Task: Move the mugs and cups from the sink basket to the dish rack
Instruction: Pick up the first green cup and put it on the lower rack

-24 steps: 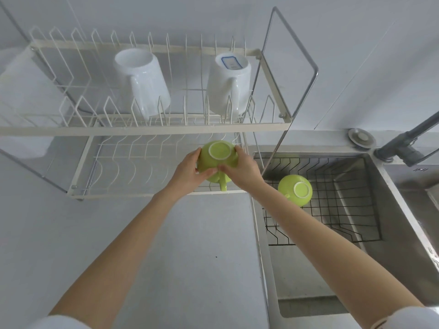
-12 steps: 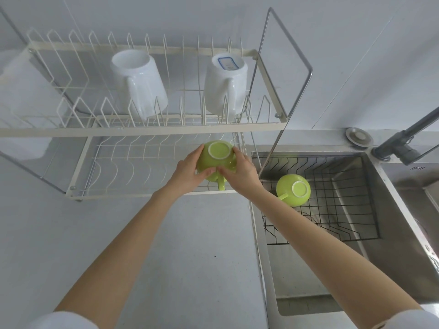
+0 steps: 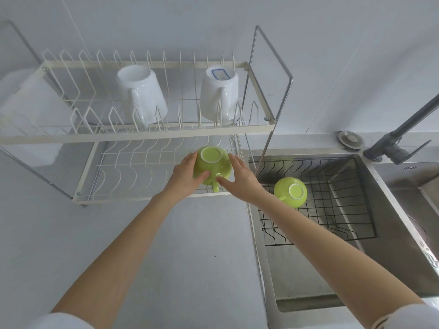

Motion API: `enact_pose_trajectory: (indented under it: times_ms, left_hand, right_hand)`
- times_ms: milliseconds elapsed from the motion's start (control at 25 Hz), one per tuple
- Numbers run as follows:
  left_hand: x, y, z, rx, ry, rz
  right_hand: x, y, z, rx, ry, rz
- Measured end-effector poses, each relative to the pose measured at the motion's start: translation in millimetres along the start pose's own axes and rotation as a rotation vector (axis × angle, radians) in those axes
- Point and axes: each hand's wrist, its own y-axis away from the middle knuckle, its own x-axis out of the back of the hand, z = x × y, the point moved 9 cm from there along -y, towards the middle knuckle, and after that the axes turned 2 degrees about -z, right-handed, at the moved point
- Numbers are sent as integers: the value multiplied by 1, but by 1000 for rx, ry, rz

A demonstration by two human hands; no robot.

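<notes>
Cupping an upturned green cup between them, left hand and right hand each grip a side, over the dish rack lower tier's right end.

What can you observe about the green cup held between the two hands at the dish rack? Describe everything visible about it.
The glossy lime-green ceramic-looking cup is upside down, its pale-ringed round base facing up and its handle pointing toward the camera. It sits at the right end of the cream wire dish rack's lower tier. The left hand cups its left side, the right hand its right. Whether it already rests on the wires is unclear.
</notes>
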Motion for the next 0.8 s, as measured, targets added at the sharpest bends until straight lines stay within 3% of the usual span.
enact_pose_trajectory:
  times_ms: [200, 400, 640, 800]
  left_hand:
    - [6, 25, 10, -26, -62, -6]
    - [6, 62, 26, -28, -345, 54]
    - [-21, 95, 59, -66, -599, 64]
    - [-55, 95, 82, -83, -639, 2]
  right_hand:
    - [7, 27, 1, 68, 51, -18]
    - [11, 66, 13, 112, 118, -34]
    - [25, 103, 54, 58, 254, 10]
    - [38, 115, 86, -16, 230, 13]
